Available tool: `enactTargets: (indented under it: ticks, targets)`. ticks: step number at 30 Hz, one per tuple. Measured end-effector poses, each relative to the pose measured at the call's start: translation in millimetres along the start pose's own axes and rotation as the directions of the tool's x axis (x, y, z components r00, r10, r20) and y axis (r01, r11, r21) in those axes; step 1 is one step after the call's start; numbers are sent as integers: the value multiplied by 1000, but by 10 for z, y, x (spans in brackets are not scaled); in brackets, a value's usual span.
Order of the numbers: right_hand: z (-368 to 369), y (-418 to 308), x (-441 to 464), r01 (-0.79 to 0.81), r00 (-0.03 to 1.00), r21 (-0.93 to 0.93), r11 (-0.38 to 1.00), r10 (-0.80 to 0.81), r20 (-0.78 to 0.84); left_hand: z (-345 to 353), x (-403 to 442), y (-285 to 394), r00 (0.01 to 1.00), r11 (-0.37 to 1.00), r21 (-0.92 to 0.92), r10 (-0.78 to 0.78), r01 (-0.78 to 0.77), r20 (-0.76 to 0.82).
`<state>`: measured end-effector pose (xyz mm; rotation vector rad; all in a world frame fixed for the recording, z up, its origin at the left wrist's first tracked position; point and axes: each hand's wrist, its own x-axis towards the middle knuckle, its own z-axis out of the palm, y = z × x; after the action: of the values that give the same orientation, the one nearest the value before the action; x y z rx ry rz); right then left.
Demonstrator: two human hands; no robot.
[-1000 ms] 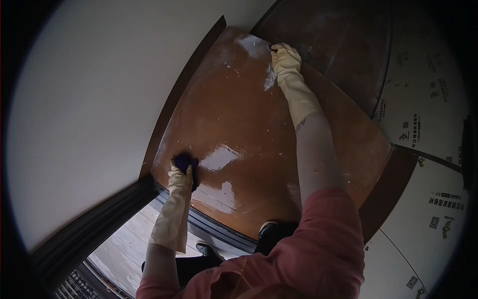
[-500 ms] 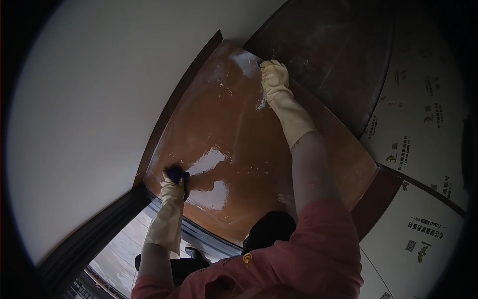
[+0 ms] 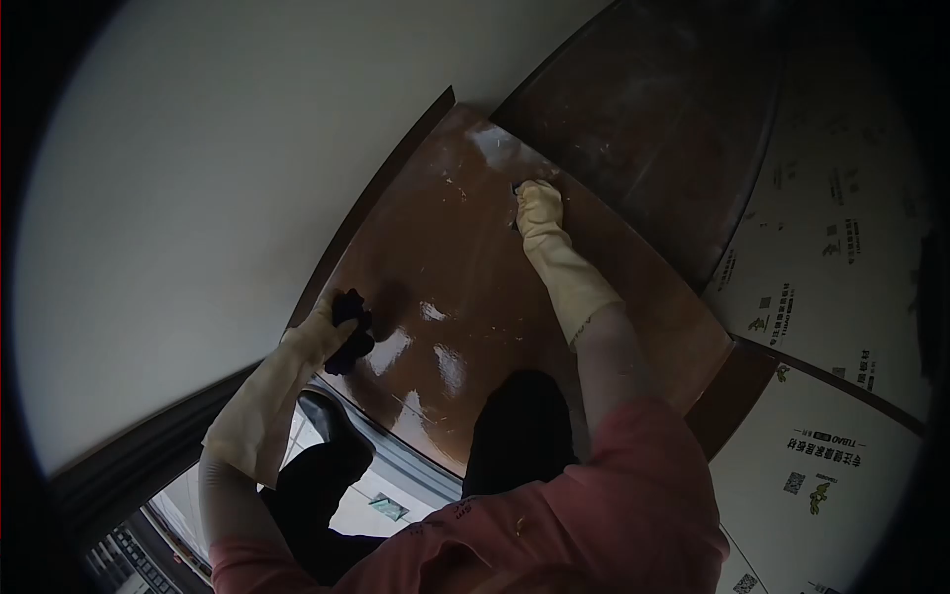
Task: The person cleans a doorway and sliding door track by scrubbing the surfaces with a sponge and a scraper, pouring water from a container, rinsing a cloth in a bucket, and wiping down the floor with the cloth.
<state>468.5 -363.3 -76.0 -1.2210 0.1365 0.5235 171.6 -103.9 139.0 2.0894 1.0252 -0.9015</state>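
Note:
My left hand [image 3: 319,332], in a long cream rubber glove, grips a bunched dark cloth [image 3: 350,335]. It is by the left edge of a glossy brown panel [image 3: 465,267], and the cloth casts a shadow on it. My right hand [image 3: 540,205], gloved the same way, is closed low over the far part of this panel. Dark bits of a small item [image 3: 515,188] show at its fingers; most of it is hidden under the glove. White flecks and wet-looking reflections mark the panel.
A darker brown panel [image 3: 653,129] adjoins at the far right. A pale wall [image 3: 198,218] with a brown skirting strip [image 3: 381,188] runs along the left. Printed protective boards [image 3: 831,465] cover the right. My knee [image 3: 524,426] is on the panel's near edge, above a metal track [image 3: 396,445].
My left hand has lifted and turned with the cloth, slightly up and left. My right hand has drawn back toward me across the panel. My knee has come forward.

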Motion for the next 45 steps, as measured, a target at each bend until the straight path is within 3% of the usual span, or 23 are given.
enactTargets:
  ticks: [5, 6, 8, 10, 11, 13, 14, 16, 17, 19, 20, 21, 23, 24, 25, 26, 29, 35, 37, 40, 42, 43, 45]
  targets:
    - [-69, 510, -221, -222, 964, -445, 868, 125, -236, -544, -631, 846, 990, 909, -405, -49, 98, 130]
    - [133, -106, -216, -91, 969, -63, 994, 74, -234, -482, -607, 798, 997, 930, -366, 48, -21, 64]
    - [105, -86, 212, -34, 969, 129, 991, 65, -240, -382, -595, 816, 993, 954, -274, 119, -121, -25]
    - [-48, -164, 476, 73, 966, 447, 892, 49, -254, -149, -436, 725, 975, 896, -386, 212, -220, -63]
    - [-159, -160, 357, 68, 963, 420, 905, 50, -264, -58, -391, 747, 989, 861, -492, 150, -128, 5]
    - [-249, -95, -339, -274, 801, 47, 961, 255, -541, 132, -196, 680, 989, 879, -465, 142, -107, 41]
    - [-455, -65, -762, -231, 864, -406, 884, -5, -504, 56, -236, 811, 994, 945, -326, 68, -37, 85]
    - [-922, -16, -859, -143, 919, -780, 610, -210, -332, 102, -169, 674, 989, 888, -459, 84, -18, 125]
    - [-1076, 72, -598, -15, 821, -300, 954, -160, -548, 97, -130, 590, 985, 825, -564, 104, -6, 141]
    - [-916, 31, -212, 206, 750, 256, 944, 16, -662, 78, -101, 427, 982, 826, -563, 88, 23, 169]
    - [-485, -170, 62, 211, 778, 255, 944, -5, -628, 75, -67, 387, 980, 818, -574, 82, 38, 182]
    - [-127, -199, 364, 203, 799, 195, 960, -47, -600, 88, -54, 373, 981, 820, -571, 85, 32, 177]
    - [498, 93, 974, 257, 780, -282, 924, -371, -504, 80, -76, 366, 978, 783, -621, 95, 41, 184]
    - [687, 271, 1183, 284, 713, -573, 769, -569, -410, 104, -29, 348, 980, 789, -614, 101, 25, 170]
    - [866, 233, 1194, 85, 646, -884, 460, -700, -303, 164, 51, 329, 986, 820, -566, 14, 85, 169]
    - [905, 132, 1213, 90, 635, -878, 470, -706, -312, 191, 121, 302, 984, 846, -513, -73, 149, 165]
    - [871, 51, 1212, 137, 743, -870, 473, -630, -225, 202, 100, 534, 974, 760, -650, 141, 9, 178]
    - [997, 438, 268, 241, 889, -900, 364, -454, 54, 116, -2, 795, 966, 806, -590, 115, 46, 233]
    - [1005, 393, 358, 232, 913, -815, 530, -408, -6, 145, 66, 732, 968, 825, -565, 135, 8, 211]
    - [1005, -27, 1001, 128, 980, -205, 970, -155, -121, 62, 59, 698, 974, 874, -485, 110, 1, 200]
    - [1016, -86, 1086, 63, 987, 7, 998, -61, -149, 2, 22, 666, 979, 891, -453, 66, 30, 195]
    - [1032, -109, 1048, -49, 940, 13, 999, 50, -338, -12, 2, 618, 976, 861, -505, 51, 66, 214]
    - [780, 138, 899, -194, 892, -18, 981, 169, -419, -82, -16, 563, 971, 823, -559, 45, 98, 236]
